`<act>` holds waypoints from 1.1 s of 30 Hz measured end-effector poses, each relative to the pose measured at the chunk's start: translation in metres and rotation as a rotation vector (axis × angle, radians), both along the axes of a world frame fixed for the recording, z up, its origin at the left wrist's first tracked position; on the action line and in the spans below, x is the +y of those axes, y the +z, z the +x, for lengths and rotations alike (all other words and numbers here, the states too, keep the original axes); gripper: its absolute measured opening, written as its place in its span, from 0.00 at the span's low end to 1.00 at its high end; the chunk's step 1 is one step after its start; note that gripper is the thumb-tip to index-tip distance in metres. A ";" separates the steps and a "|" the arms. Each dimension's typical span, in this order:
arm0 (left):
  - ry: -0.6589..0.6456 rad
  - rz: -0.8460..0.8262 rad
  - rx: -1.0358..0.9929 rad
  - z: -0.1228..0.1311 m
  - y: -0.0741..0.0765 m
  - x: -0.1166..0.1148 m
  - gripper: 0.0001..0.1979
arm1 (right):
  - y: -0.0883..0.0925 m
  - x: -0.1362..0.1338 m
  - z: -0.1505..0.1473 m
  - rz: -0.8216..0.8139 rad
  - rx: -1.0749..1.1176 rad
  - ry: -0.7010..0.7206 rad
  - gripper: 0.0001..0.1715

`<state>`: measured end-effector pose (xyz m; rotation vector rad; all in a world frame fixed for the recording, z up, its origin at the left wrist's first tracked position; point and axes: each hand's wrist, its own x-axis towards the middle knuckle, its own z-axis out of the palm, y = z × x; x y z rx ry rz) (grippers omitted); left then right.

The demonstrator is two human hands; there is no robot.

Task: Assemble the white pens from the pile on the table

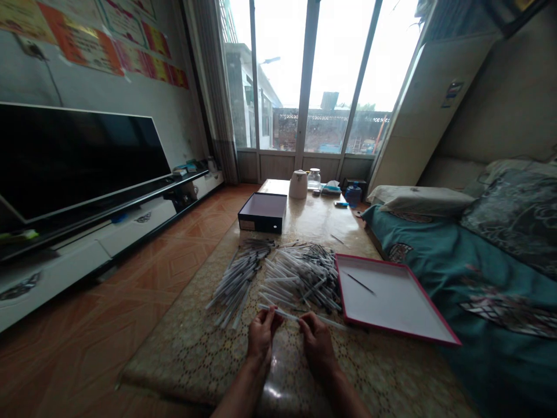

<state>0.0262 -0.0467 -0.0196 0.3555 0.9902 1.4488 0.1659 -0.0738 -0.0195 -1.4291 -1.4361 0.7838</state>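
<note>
Both of my hands are over the near part of the table. My left hand (261, 337) pinches a thin, translucent whitish plastic tube (285, 314). At the other end of it, the fingers of my right hand (317, 339) are closed too. A second whitish strip (333, 322) extends rightward from behind the right hand; whether it is part of the same tube I cannot tell. Just beyond the hands lies a loose heap of similar tubes (300, 276), with dark slim pieces among them. To its left is a tidier bundle of tubes with dark ends (237, 281).
A shallow white tray-like lid with a red rim (398, 296) lies at right, one thin dark stick (360, 283) in it. Farther back are an open dark box (263, 223), a white kettle (298, 184), a glass jar (314, 178) and a tissue pack (331, 187). A sofa (418, 244) borders the right.
</note>
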 end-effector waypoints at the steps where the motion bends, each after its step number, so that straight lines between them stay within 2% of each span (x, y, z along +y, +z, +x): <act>1: 0.001 0.003 0.003 0.000 0.000 0.000 0.11 | 0.001 0.000 0.001 0.001 0.015 -0.003 0.18; 5: 0.010 0.005 -0.002 0.000 -0.002 0.000 0.10 | 0.003 0.000 0.001 -0.005 0.010 -0.001 0.17; 9: 0.015 0.004 -0.016 0.000 -0.003 0.000 0.10 | 0.002 0.000 -0.001 0.010 -0.074 0.002 0.23; 12: 0.010 0.008 -0.018 0.000 -0.003 0.000 0.11 | 0.002 -0.001 -0.001 0.028 -0.031 0.013 0.18; 19: 0.013 0.002 -0.016 0.000 -0.004 0.000 0.13 | 0.001 0.000 -0.002 0.045 -0.051 0.006 0.26; 23: 0.002 0.013 0.001 0.000 -0.003 0.000 0.14 | -0.001 -0.002 -0.003 -0.001 0.064 0.021 0.22; 26: 0.013 0.015 -0.012 0.000 -0.002 0.000 0.13 | 0.000 -0.003 -0.002 -0.024 0.134 0.015 0.23; 29: 0.015 0.007 -0.021 0.000 0.000 -0.001 0.13 | -0.001 -0.002 -0.002 0.037 0.049 -0.013 0.20; 33: -0.007 0.014 0.002 0.000 -0.002 -0.001 0.14 | -0.007 -0.002 -0.003 0.056 0.025 -0.010 0.24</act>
